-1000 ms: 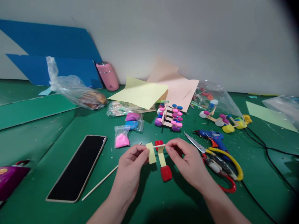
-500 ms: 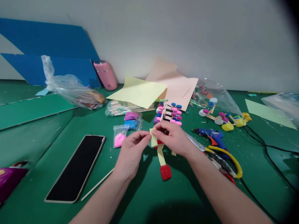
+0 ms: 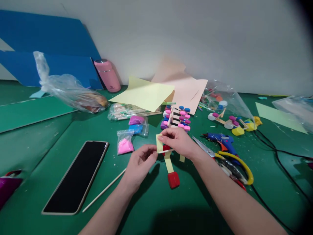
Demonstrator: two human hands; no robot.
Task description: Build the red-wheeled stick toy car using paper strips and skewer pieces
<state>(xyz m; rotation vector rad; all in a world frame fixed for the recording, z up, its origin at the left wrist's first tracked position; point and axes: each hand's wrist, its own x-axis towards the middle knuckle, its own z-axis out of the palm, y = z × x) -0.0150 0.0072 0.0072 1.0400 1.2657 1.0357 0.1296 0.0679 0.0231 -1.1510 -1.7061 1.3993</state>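
A: Paper strip [image 3: 159,144]?
B: Pale yellow, flat, over green table [image 3: 144,212], pinched in right hand [image 3: 179,142]. Left hand [image 3: 140,166]: fingertips at lower corner, can't tell if gripping. Thin stick [image 3: 167,151] alongside.
A: Obstructions?
B: Right hand partly covers upper red block [image 3: 166,148]; lower red block [image 3: 173,180] rounded-square. Farther: plastic-bagged pink clay [image 3: 125,146], metal-bladed scissors [image 3: 204,146], glue gun [image 3: 223,139].

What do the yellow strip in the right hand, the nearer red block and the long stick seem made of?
Yellow strip: probably paper or card; matte, thin, straight-edged.
Nearer red block: perhaps modelling clay; smooth, with rounded corners.
Long stick: likely wood or bamboo; dull, pale tan.
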